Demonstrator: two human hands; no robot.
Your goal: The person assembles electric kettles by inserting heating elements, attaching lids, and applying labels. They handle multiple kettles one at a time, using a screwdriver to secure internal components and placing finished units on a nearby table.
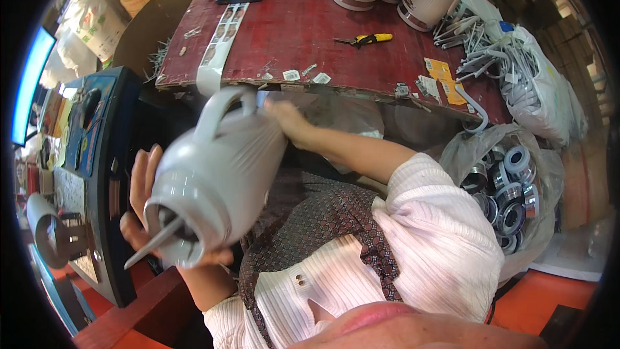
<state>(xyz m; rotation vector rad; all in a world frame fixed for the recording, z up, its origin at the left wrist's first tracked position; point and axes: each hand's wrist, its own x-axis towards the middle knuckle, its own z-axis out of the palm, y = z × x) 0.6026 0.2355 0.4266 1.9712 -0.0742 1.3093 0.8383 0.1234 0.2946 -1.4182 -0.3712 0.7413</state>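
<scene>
Grey jug (223,168) tilts before wide-spread left fingers (138,179), right hand (289,120) touching its base.

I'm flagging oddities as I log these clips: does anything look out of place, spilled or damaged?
Mostly minor untidiness: the label strip hangs over the edge of the red table, and scraps lie scattered near it. A pale tube juts from the tilted jug, though that may be normal. No spill shows.
</scene>
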